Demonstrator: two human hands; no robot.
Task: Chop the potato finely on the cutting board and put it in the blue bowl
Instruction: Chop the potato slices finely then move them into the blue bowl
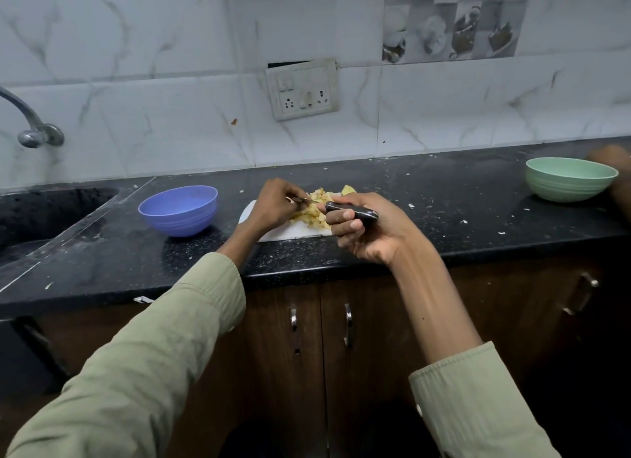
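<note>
Over the cutting board, right hand grips knife; left hand pinches its blade (chopped potato beneath).

Green bowl sits far right on the speckled black desk, sink and tap at left, switchboard on the marble-tile wall.

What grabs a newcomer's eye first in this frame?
The two hands meeting at centre over the white cutting board: the right hand grips a black-handled knife while the left hand pinches its blade above the chopped potato. Next, the blue bowl just left of the board.
</note>
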